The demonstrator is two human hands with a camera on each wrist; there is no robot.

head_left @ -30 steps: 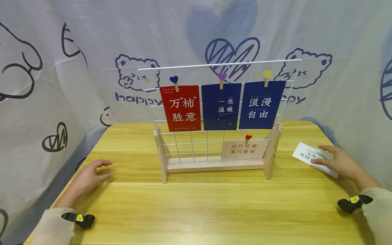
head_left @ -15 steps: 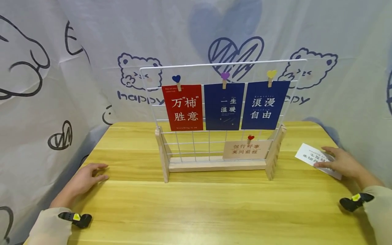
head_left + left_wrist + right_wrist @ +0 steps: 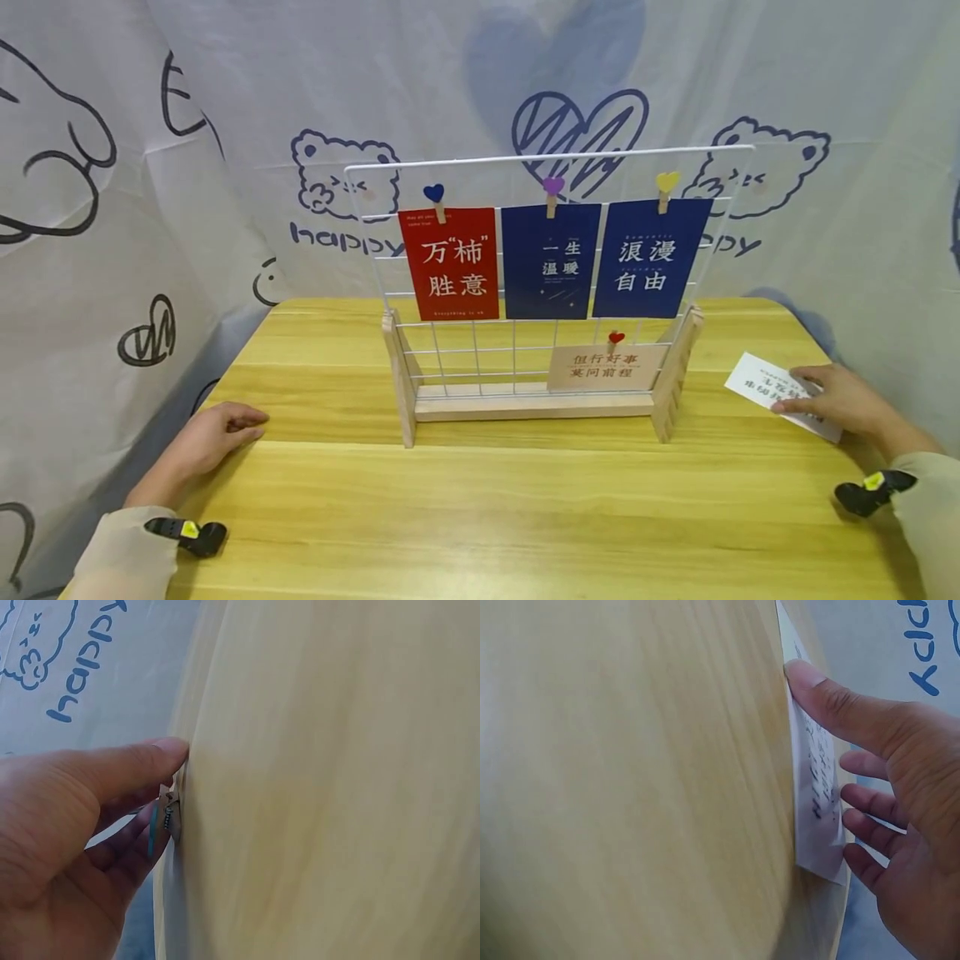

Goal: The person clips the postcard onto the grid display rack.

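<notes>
At the table's left side, my left hand (image 3: 217, 435) pinches a small wooden clothespin (image 3: 172, 817) at the tabletop. The clothespin shows a metal spring and a teal edge in the left wrist view; fingers hide part of it. At the right, my right hand (image 3: 840, 402) grips a white printed card (image 3: 757, 379) across its width. The thumb lies at one long edge and the fingertips at the other in the right wrist view. The card lies flat or almost flat on the table.
A white wire grid rack (image 3: 514, 358) on a wooden stand (image 3: 532, 407) stands mid-table. Clothespins hold on it a red card (image 3: 453, 267), two blue cards (image 3: 551, 287) and a beige card (image 3: 562, 379). A printed curtain (image 3: 450, 100) hangs behind the wooden table (image 3: 480, 508).
My left thumb and fingers have come together onto the clothespin. The right hand has lowered onto the card, its fingers closing at the edges. The rack looks unchanged; the view shifted slightly.
</notes>
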